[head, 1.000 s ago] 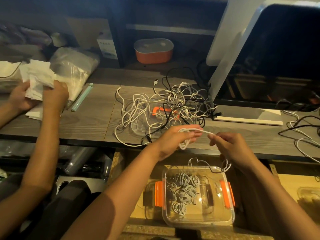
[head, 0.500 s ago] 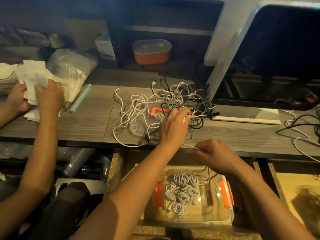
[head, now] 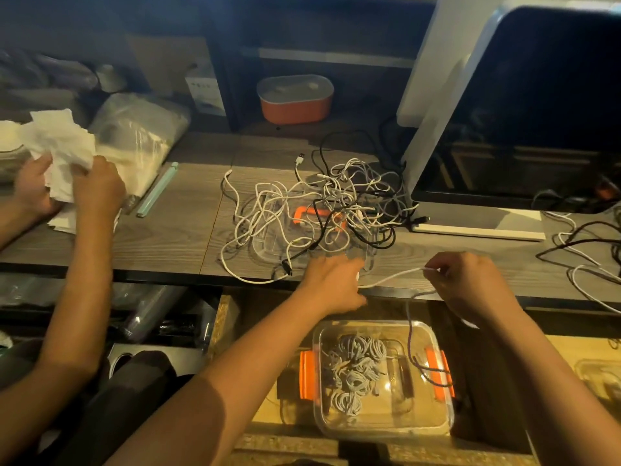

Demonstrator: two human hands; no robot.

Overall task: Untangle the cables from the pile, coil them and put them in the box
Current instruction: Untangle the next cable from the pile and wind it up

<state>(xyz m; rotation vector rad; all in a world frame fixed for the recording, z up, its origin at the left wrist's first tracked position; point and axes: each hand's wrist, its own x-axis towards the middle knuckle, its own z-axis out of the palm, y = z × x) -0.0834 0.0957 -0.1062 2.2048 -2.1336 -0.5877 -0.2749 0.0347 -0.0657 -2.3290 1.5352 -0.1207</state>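
Since half a second earlier, the left hand (head: 331, 284) had come back off the pile (head: 322, 210) to the front edge of the desk (head: 161, 237). The right hand (head: 470, 287) had drawn away to the right, so one white cable (head: 389, 277) ran stretched between them. On my feed that cable looked thin and pale, and past the right hand it dropped in a darker-looking length toward the box (head: 379, 432). The left fingers were curled down, with the cable coming out between thumb and forefinger. The right thumb and forefinger pinched it at the tips. The pile lay on the desk just beyond the left hand, white and black cables tangled over a clear lid (head: 265, 250). I counted one box, clear, sitting below the desk edge. It had two orange latches (head: 306, 375) and held a clump of grey coils (head: 353, 375) too bunched for me to count. At far left, another person's hands (head: 97, 193) held crumpled white paper (head: 64, 142), as before.
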